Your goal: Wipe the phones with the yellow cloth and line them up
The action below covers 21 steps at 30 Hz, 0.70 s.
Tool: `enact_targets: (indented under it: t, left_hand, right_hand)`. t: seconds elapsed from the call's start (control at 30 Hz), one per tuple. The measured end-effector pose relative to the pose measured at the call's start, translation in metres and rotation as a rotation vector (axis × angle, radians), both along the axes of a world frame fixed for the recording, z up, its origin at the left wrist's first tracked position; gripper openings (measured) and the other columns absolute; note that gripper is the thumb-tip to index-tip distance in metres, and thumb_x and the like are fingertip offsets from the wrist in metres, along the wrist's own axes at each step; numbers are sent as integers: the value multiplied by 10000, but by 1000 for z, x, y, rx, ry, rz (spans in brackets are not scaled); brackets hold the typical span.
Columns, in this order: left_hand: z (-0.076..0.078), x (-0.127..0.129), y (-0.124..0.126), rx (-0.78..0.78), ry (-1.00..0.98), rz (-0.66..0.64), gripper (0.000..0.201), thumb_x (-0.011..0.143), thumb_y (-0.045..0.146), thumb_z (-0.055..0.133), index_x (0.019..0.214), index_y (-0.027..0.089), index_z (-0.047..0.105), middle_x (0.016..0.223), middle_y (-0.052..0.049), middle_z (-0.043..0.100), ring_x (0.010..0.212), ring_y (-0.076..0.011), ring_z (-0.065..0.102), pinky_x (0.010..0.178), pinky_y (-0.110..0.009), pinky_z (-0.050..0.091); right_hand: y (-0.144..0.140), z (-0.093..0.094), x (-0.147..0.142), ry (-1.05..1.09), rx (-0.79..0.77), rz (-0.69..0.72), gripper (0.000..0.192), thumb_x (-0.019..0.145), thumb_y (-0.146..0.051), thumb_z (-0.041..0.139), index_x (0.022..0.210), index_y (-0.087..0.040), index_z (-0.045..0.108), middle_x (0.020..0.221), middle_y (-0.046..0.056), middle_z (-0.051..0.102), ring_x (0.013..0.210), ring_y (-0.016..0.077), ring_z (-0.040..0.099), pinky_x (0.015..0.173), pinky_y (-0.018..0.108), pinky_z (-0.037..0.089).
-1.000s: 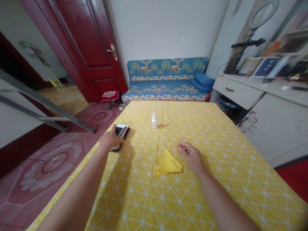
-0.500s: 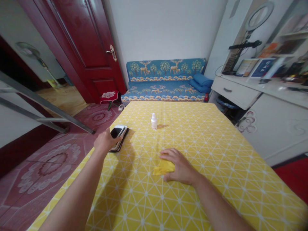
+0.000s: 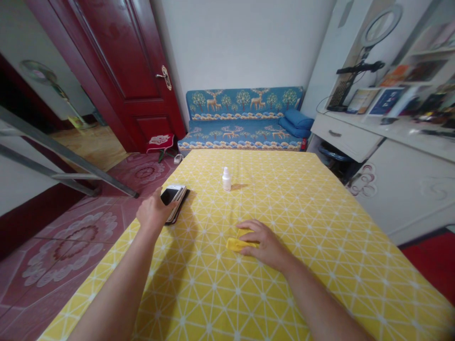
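Note:
At the table's left edge lies a stack of phones, a white-framed one with a black screen on top and a dark case at the bottom. My left hand is closed around its near left side, the thumb across the top and the other fingers mostly hidden. My right hand rests low over the table and grips a folded yellow cloth between thumb and fingers. Between and beyond my hands a small white spray bottle stands upright, touched by neither hand.
A yellow tablecloth with white lines covers the table. Behind it is a blue patterned sofa. On the right stands a white desk with a ring light; a metal ladder-like frame is on the left.
The fingers and thumb of my right hand have drawn closer together, bunching the yellow cloth. My left hand stays at the phone stack, and the bottle has not moved.

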<state>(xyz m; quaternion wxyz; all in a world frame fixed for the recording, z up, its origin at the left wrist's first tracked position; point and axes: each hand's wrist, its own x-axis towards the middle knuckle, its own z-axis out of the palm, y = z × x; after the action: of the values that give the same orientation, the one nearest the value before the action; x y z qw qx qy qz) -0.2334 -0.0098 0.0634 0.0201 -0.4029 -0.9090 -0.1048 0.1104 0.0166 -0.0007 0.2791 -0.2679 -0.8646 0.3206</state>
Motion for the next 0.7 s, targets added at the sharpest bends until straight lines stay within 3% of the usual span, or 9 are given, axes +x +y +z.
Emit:
enact_targets:
  t: [0.07,0.23,0.33,0.43,0.53,0.7]
  left_hand:
    - [-1,2,-1,25,6,0,800,743,634,540,1427,253,374,1213,-176,637,1076,-412,595,789,-472,489]
    - [-2,10,-3,111,45,-3,719,766,522,557,1415,268,383,1212,-144,632,1084,-377,587,794,-432,491]
    - [0,9,-3,86,49,-6,779,740,549,569,1426,244,361,1191,-165,633,1078,-381,586,790,-428,490]
    - [5,3,-1,-9,49,-5,893,669,574,615,1421,168,357,1171,-213,633,1072,-395,592,809,-433,484]
    - [9,-3,2,-103,23,-9,849,611,575,643,1314,127,484,1155,-235,639,1072,-399,599,826,-436,480]
    - [14,-4,2,-156,-43,-12,630,599,574,639,1069,156,646,1098,-213,673,1031,-384,626,800,-416,489]
  right_hand:
    - [-1,2,0,20,-27,-6,89,781,-339,735,831,-275,772,1203,62,652,1137,251,563,971,434,445]
    - [0,2,-2,136,-94,-72,120,844,-306,641,884,-257,743,1129,58,676,1063,224,600,938,394,460]
    - [3,-2,0,236,-204,-262,153,866,-348,589,863,-229,684,881,20,685,818,184,626,739,304,491]
    - [10,-7,4,342,-316,-501,263,862,-458,568,761,-216,593,650,-26,573,618,155,540,543,247,414]
    - [16,-11,9,484,-439,-615,319,827,-524,592,733,-222,549,618,-34,533,586,150,515,510,236,398]
    - [18,-10,12,758,-646,-638,326,740,-513,696,751,-228,538,626,-39,562,561,144,542,501,229,428]
